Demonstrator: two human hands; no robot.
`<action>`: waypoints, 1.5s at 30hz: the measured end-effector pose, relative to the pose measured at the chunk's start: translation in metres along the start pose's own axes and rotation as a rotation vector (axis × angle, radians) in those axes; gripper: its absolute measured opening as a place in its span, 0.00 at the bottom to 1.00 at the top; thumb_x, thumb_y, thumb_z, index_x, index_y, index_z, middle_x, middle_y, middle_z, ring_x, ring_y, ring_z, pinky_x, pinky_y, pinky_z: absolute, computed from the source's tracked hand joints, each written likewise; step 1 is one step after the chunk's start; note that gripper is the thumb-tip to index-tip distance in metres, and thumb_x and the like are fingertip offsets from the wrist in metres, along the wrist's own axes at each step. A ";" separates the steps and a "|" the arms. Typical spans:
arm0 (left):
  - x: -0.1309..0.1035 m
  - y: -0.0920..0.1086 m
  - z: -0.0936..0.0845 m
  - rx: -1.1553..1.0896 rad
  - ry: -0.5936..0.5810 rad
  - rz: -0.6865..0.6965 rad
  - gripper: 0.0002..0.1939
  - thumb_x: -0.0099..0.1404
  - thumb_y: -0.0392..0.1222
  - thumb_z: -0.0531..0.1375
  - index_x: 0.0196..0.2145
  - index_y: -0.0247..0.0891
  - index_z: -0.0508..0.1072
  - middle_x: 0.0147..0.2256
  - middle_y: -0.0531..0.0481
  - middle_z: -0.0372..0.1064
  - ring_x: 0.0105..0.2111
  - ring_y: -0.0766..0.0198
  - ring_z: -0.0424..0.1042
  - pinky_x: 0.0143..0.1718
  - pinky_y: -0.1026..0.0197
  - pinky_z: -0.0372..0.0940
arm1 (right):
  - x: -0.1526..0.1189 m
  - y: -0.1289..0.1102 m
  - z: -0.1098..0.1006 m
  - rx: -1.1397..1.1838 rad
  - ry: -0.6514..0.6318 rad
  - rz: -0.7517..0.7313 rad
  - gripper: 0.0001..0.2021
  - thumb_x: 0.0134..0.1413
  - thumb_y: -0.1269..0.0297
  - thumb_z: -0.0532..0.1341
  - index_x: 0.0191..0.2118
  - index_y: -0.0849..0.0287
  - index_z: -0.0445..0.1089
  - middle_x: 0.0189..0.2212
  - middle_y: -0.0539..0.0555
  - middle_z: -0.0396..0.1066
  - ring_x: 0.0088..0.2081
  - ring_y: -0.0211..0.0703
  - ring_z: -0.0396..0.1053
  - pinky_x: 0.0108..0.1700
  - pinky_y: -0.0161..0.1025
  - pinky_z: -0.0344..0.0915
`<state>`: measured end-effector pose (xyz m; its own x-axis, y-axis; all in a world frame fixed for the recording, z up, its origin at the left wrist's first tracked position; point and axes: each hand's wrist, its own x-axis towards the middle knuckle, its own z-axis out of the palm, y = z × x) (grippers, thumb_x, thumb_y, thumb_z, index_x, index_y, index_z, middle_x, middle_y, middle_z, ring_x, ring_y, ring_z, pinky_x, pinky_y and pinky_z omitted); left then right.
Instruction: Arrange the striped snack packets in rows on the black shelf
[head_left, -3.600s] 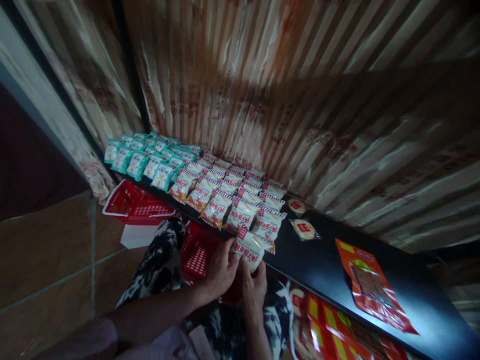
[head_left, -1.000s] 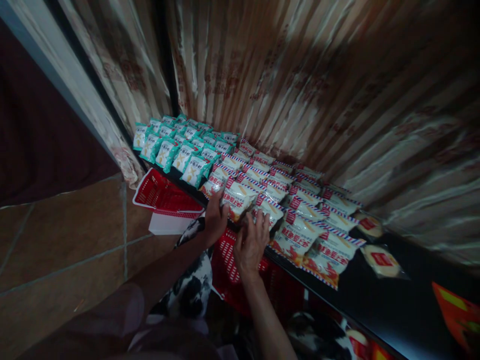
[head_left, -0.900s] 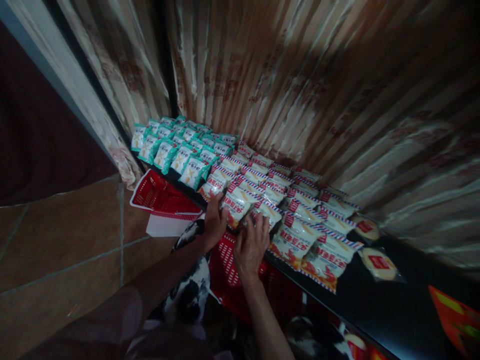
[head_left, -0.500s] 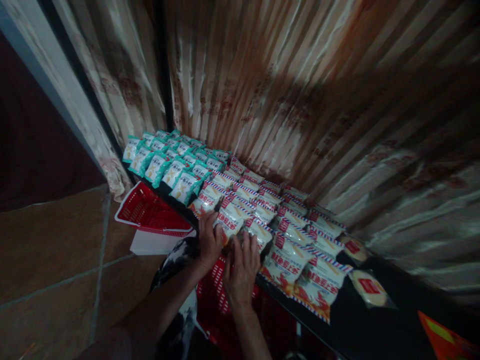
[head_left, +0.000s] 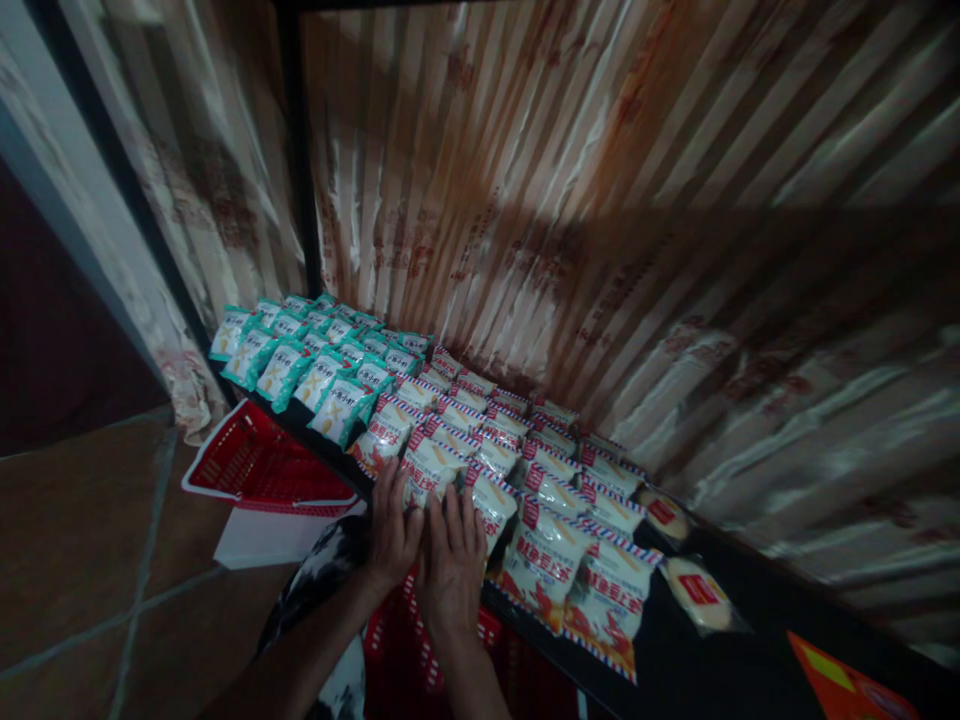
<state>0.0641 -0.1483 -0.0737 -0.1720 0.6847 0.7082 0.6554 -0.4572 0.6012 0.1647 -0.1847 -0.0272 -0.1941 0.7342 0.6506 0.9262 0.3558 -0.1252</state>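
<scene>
My left hand lies with fingers stretched out against the lower left part of a white snack bag in the front row. My right hand is close beside it, fingers extended and slightly spread. Its fingertips touch the lower front of that bag and the edge of the neighbouring snack bag to the right. Both bags lean upright in a row and have striped top edges and red lettering. Neither hand is wrapped round a bag. My palms face away, so the undersides of the fingers are hidden.
A black shelf carries the rows. Several teal snack bags stand at its left end. Round packaged cakes and an orange package lie right. Red baskets sit below, near a white box. A pleated curtain hangs behind.
The view has shifted, so the shelf appears lower and further left. My right hand has moved a little left towards my left hand, uncovering more of the bag to its right.
</scene>
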 end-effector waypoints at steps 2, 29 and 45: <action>0.000 0.001 -0.003 0.023 -0.041 0.021 0.26 0.70 0.43 0.46 0.63 0.36 0.45 0.63 0.35 0.44 0.63 0.50 0.45 0.58 0.42 0.53 | 0.001 -0.001 -0.001 0.005 0.003 0.002 0.20 0.59 0.72 0.51 0.57 0.62 0.60 0.59 0.66 0.58 0.65 0.55 0.42 0.58 0.58 0.53; 0.010 -0.005 0.012 0.145 -0.025 0.162 0.27 0.69 0.45 0.48 0.63 0.36 0.48 0.64 0.34 0.42 0.64 0.48 0.42 0.59 0.41 0.50 | 0.001 0.015 -0.010 0.036 0.003 -0.003 0.18 0.57 0.75 0.50 0.53 0.60 0.64 0.60 0.62 0.57 0.65 0.55 0.42 0.57 0.58 0.53; 0.015 -0.006 0.013 0.202 -0.040 0.161 0.26 0.69 0.44 0.49 0.62 0.35 0.49 0.63 0.34 0.46 0.64 0.50 0.44 0.59 0.43 0.52 | 0.036 0.024 -0.009 0.059 -0.051 -0.046 0.19 0.59 0.71 0.50 0.55 0.66 0.63 0.56 0.67 0.62 0.58 0.49 0.60 0.59 0.54 0.54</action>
<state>0.0675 -0.1282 -0.0715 -0.0272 0.6362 0.7711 0.8065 -0.4418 0.3929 0.1834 -0.1549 0.0004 -0.2536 0.7441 0.6180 0.8955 0.4221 -0.1407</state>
